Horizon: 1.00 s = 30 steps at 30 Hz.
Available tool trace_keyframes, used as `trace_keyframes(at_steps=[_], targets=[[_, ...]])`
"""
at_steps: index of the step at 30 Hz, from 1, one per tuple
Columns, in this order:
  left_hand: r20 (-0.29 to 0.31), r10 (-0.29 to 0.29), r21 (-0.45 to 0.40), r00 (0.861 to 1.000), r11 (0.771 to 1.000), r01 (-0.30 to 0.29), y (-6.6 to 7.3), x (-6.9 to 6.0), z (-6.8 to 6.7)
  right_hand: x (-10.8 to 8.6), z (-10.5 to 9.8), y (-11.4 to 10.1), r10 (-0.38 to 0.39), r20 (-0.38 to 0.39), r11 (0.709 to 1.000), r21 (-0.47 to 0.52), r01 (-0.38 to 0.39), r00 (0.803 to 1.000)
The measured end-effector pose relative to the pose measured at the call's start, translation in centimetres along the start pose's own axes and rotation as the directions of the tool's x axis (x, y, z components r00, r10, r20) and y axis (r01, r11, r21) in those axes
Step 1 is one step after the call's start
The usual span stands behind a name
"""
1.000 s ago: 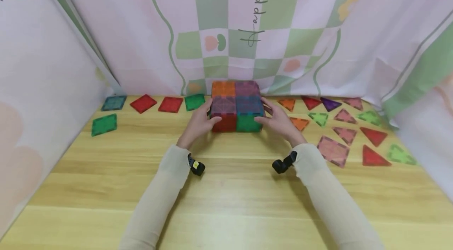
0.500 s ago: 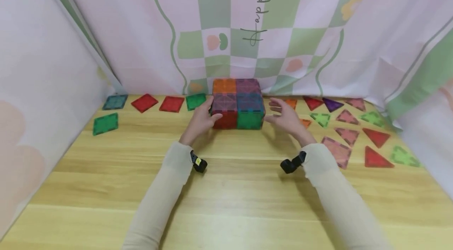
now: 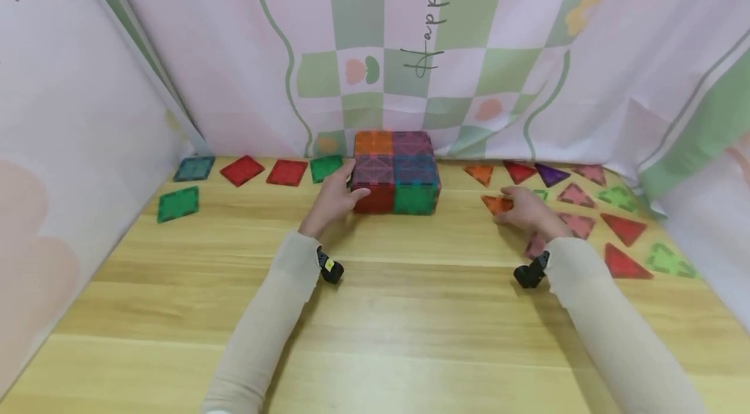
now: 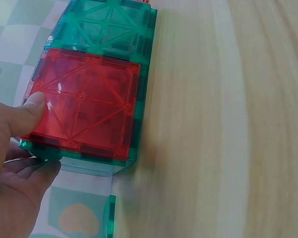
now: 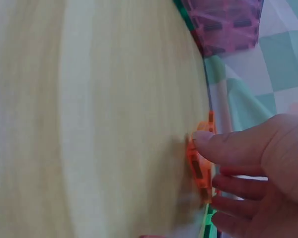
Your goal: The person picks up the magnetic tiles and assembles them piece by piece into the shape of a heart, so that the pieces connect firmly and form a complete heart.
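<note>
A low box of translucent magnetic tiles (image 3: pixel 415 171) stands at the back middle of the table, its top orange, purple and blue, its front red and green. My left hand (image 3: pixel 333 203) holds its left front corner, the thumb on the red front tile (image 4: pixel 84 104) and the fingers at the side. Off to the right, my right hand (image 3: pixel 530 211) pinches an orange triangular magnetic tile (image 3: pixel 495 204). Seen from the right wrist, the thumb lies on that orange tile (image 5: pixel 200 166) with the fingers behind it. Whether the tile is off the table cannot be told.
Flat square tiles, including a red one (image 3: pixel 286 173) and a green one (image 3: pixel 178 204), lie left of the box. To the right are several triangles, among them another orange one (image 3: pixel 479 174) and a red one (image 3: pixel 624 228). A printed curtain (image 3: pixel 404 30) hangs close behind.
My right hand has let go of the box's right side, moved right and taken hold of the nearer orange triangle. My left hand stays at the box.
</note>
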<state>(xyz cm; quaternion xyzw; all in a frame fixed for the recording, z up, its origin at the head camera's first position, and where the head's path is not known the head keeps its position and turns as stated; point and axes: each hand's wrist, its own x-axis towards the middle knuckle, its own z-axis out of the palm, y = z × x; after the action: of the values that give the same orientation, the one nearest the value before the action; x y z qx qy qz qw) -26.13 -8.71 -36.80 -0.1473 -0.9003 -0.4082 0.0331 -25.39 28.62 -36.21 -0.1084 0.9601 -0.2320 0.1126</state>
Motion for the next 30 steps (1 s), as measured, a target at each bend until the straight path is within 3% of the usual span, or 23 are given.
trace_keyframes(at_steps=[6, 12, 16, 21, 30], targets=[[-0.010, -0.004, -0.002, 1.000, 1.000, 0.004, 0.0, -0.1, 0.0, -0.1, 0.3, -0.1, -0.029, -0.012, 0.999, -0.027, 0.029, 0.999], [-0.007, -0.003, -0.013, 1.000, 1.000, 0.003, -0.1, -0.1, 0.0, -0.1, 1.1, -0.4, -0.061, -0.105, 0.998, 0.015, 0.063, 0.993], [0.003, 0.000, -0.012, 1.000, 1.000, 0.000, 0.0, -0.3, 0.0, -0.8, 1.9, -1.0, -0.090, -0.160, 0.993, 0.063, 0.101, 0.983], [0.013, -0.012, -0.018, 1.000, 1.000, 0.013, 0.0, -0.6, 0.0, -1.5, 3.1, -2.8, -0.115, -0.175, 0.976, 0.163, 0.144, 0.978], [0.006, -0.015, -0.024, 1.000, 1.000, 0.015, 0.0, -0.4, 0.0, -1.7, 5.9, -8.8, -0.273, -0.285, 0.917, 0.210, 0.338, 0.919]])
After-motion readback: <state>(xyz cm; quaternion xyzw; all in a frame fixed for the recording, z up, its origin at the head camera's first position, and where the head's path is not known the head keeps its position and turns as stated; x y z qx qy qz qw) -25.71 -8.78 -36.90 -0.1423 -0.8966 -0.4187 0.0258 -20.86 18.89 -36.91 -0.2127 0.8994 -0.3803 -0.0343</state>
